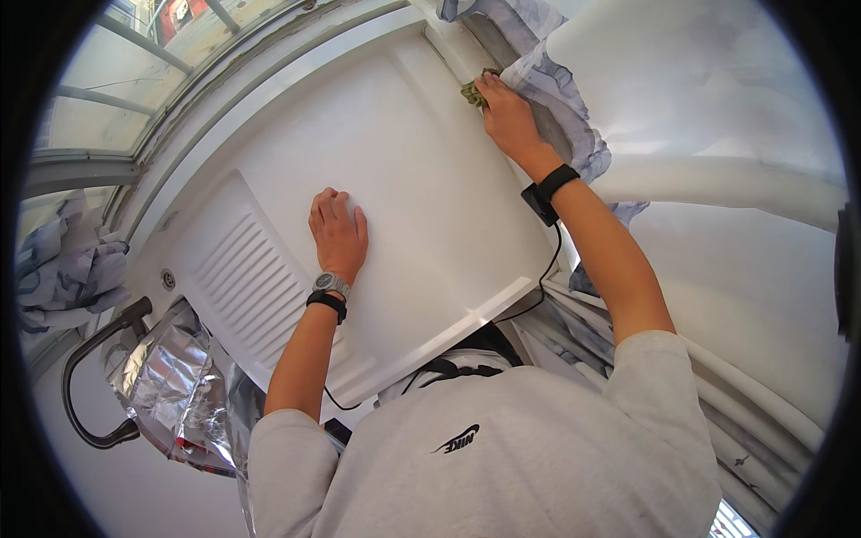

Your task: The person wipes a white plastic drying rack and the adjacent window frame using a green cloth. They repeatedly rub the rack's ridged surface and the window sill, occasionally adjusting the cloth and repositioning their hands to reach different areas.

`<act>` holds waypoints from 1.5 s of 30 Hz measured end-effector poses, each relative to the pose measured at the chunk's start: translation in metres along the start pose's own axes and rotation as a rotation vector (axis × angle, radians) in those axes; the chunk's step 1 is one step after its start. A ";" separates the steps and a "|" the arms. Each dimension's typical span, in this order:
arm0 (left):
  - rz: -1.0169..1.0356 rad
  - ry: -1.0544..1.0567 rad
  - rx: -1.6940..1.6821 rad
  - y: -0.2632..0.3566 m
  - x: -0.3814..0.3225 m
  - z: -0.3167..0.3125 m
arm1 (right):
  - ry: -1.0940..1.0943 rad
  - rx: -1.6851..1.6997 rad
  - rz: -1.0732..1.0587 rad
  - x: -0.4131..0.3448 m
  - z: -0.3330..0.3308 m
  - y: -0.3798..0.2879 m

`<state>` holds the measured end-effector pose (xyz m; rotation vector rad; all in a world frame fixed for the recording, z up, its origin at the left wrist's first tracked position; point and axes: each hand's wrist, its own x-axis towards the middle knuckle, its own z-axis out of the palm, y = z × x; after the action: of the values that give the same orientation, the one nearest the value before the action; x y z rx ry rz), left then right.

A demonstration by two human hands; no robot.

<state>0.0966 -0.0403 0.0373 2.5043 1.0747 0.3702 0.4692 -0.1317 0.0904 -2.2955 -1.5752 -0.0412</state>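
Observation:
My right hand (508, 114) holds a crumpled olive-green cloth (475, 93) against the raised far-right edge of a white laundry sink unit (417, 175). My left hand (338, 232) rests palm down on the unit's flat white surface with its fingers slightly spread and nothing in them. Just left of that hand lies the unit's ribbed washboard part (249, 269). A grey watch (331, 284) and a black band are on my left wrist. A black strap with a small dark device (540, 204) is on my right wrist, and a black cable runs down from it.
A dark curved faucet (74, 376) stands at the lower left beside crumpled silver foil (171, 376). A barred window (128, 87) is at the upper left. Peeling patterned sheeting (558, 94) hangs along the wall at right. White pipes (753, 403) run at the lower right.

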 end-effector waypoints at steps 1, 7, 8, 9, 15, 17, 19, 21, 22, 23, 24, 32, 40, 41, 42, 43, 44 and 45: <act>0.010 0.008 0.003 0.001 0.001 0.000 | 0.018 -0.020 -0.016 0.017 0.003 0.003; 0.020 0.023 -0.016 -0.002 0.003 -0.002 | -0.015 0.155 -0.073 0.029 -0.010 0.017; 0.011 0.025 -0.017 -0.003 0.004 -0.002 | -0.036 0.157 -0.037 0.016 -0.014 0.015; 0.014 0.023 -0.024 -0.004 0.004 -0.002 | -0.061 0.153 0.000 -0.004 -0.019 0.009; 0.139 -0.004 -0.101 0.004 0.060 0.001 | -0.070 -0.016 0.023 -0.004 -0.004 0.015; 0.203 0.036 -0.069 0.002 0.085 0.004 | -0.009 -0.030 -0.067 0.007 0.001 0.019; 0.206 -0.003 -0.050 0.004 0.097 0.004 | -0.027 -0.019 -0.069 0.021 0.006 0.020; 0.201 -0.022 -0.048 0.005 0.104 0.005 | -0.041 0.003 -0.087 0.042 0.011 0.024; 0.199 -0.032 -0.053 0.003 0.102 0.005 | -0.048 0.024 -0.093 0.053 0.013 0.023; 0.196 -0.042 -0.058 0.002 0.099 0.005 | -0.056 0.045 -0.100 0.064 0.015 0.022; 0.193 -0.047 -0.057 0.002 0.097 0.006 | -0.045 0.056 -0.127 0.074 0.021 0.023; 0.187 -0.058 -0.060 0.001 0.101 0.002 | -0.273 -0.022 0.014 0.189 0.020 0.005; 0.198 -0.009 -0.040 -0.005 0.101 0.006 | -0.122 0.199 -0.189 0.124 0.019 0.030; 0.187 -0.010 -0.041 -0.004 0.102 0.005 | -0.140 0.164 -0.181 0.124 0.018 0.027; 0.190 -0.011 -0.053 -0.004 0.103 0.006 | -0.152 0.125 -0.173 0.126 0.018 0.025; 0.191 -0.012 -0.065 -0.003 0.102 0.007 | -0.164 0.088 -0.167 0.129 0.017 0.024; 0.191 -0.011 -0.076 -0.002 0.102 0.007 | -0.156 0.078 -0.172 0.132 0.016 0.023; 0.193 -0.015 -0.078 -0.001 0.102 0.007 | -0.126 0.073 -0.202 0.136 0.018 0.027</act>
<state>0.1677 0.0338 0.0398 2.5427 0.7990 0.4382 0.5427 -0.0123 0.0961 -2.1127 -1.8361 0.1109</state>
